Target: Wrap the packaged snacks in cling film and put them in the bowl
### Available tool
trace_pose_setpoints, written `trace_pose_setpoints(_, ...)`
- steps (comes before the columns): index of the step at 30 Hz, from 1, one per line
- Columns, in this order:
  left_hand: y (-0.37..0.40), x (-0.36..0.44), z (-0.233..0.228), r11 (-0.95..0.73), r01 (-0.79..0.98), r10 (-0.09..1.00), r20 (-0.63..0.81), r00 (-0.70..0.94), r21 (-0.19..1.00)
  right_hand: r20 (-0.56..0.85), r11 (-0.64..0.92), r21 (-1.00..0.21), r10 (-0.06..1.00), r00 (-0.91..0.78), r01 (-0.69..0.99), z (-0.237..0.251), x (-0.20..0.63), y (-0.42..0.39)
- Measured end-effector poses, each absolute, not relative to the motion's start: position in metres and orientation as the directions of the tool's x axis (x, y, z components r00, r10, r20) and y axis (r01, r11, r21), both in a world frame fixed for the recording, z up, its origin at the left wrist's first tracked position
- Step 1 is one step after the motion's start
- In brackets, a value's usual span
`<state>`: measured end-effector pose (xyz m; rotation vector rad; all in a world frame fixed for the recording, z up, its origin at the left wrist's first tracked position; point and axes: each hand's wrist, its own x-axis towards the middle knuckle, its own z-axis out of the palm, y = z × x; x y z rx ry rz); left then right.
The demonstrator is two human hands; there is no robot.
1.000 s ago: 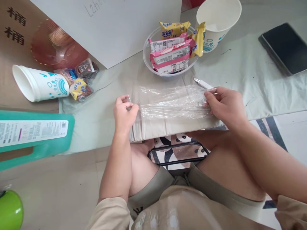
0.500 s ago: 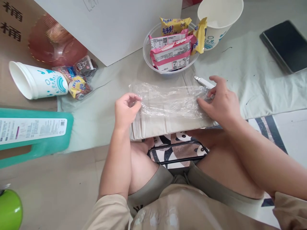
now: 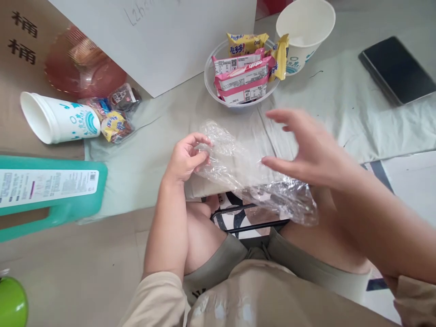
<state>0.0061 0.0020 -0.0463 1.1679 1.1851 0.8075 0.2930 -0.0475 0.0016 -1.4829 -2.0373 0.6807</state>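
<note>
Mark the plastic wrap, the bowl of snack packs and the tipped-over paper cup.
plastic wrap (image 3: 238, 168), head view, crumpled middle of the sheet.
bowl of snack packs (image 3: 208, 84), head view, left rim.
tipped-over paper cup (image 3: 64, 121), head view, printed side wall.

Left hand (image 3: 186, 156) pinches crumpled clear plastic wrap (image 3: 245, 175) at one end; wrap sags toward lap. Right hand (image 3: 308, 150) spread above wrap, blurred. Snack bowl (image 3: 218, 93) beyond, paper cup (image 3: 303, 34) beside it.

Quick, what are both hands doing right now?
Left hand: closed, pinching the clear plastic wrap.
Right hand: open, fingers spread, blurred, holding nothing.
</note>
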Motion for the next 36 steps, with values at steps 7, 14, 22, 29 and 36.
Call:
trace_pose_setpoints(7,0.001,0.004,-0.042,0.186,0.204,0.847,-0.262,0.463,0.961,-0.42,-0.168,-0.822,0.823,-0.381,0.543,-0.021,0.248,-0.029)
trace_pose_setpoints(14,0.017,-0.005,-0.055,0.243,0.258,0.934,-0.298,0.199,0.935,-0.246,-0.01,-0.83,0.904,-0.35,0.558,-0.033,0.264,-0.026)
trace_pose_setpoints(22,0.004,0.039,-0.046,0.368,-0.153,0.91,-0.321,0.263,0.917,0.016,0.052,-0.905,0.996,-0.089,0.423,-0.039,0.267,-0.03)
trace_pose_setpoints(29,-0.001,0.064,-0.067,0.235,0.057,0.96,-0.241,0.143,0.97,0.091,0.059,-0.868,0.995,0.041,0.493,-0.047,0.276,-0.027)
trace_pose_setpoints(36,0.004,0.064,-0.067,-0.005,0.11,1.0,0.005,0.001,0.994,0.041,0.057,-0.925,0.998,-0.05,0.375,-0.052,0.275,-0.025)
